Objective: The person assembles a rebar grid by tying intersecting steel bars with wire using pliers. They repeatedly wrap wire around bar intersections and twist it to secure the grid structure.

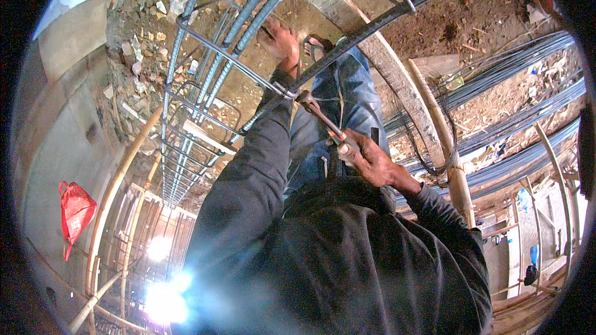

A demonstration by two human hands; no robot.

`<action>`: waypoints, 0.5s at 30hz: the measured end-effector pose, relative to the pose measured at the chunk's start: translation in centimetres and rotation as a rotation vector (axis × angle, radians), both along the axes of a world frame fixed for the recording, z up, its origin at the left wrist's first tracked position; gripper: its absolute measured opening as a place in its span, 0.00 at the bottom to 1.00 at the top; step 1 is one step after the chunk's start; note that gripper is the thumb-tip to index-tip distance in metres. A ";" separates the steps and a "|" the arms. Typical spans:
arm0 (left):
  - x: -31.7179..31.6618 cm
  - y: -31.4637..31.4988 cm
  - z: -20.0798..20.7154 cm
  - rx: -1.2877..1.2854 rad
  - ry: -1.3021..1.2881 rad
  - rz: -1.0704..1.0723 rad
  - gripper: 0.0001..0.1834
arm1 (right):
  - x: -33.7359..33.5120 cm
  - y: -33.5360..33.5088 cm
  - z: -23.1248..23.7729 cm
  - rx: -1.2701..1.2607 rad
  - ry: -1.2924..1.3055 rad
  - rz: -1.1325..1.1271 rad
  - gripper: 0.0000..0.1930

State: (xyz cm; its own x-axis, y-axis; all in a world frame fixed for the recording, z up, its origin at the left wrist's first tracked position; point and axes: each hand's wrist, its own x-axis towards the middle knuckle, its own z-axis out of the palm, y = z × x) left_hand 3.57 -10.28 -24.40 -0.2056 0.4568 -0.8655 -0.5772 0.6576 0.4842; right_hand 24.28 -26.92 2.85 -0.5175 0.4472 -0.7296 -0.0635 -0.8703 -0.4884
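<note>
My right hand (372, 162) is closed around the handles of a pair of pincers (324, 118) with dark grips and orange bands. The pincers' head meets the spot where a thin steel stirrup (233, 59) joins a long dark bar (397, 22). A thin wire sticks out beside the jaws. My left hand (284, 43) reaches forward past that joint, its fingers curled behind a ribbed steel bar (264, 15) of the rebar cage; the fingertips are partly hidden. Below the work are my legs in blue jeans (357, 87).
The rebar cage (180, 149) runs off to the lower left beside bamboo poles (124, 186). A red plastic bag (76, 211) hangs by the grey wall (59, 142). To the right lie a curved plank (397, 74), coiled wire (434, 167) and bundled steel bars (496, 80). Rubble covers the ground.
</note>
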 end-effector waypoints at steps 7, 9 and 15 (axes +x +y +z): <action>-0.2 0.5 1.5 -0.021 -0.058 -0.039 0.43 | 0.4 -0.9 -1.8 -1.054 1.160 -0.305 0.42; 0.1 0.7 1.4 -0.044 -0.005 -0.015 0.40 | 0.5 -1.0 -1.7 -0.925 1.086 -0.333 0.45; 0.6 0.3 0.8 -0.021 0.129 -0.031 0.38 | 0.3 0.2 -0.7 0.656 -0.171 -0.137 0.41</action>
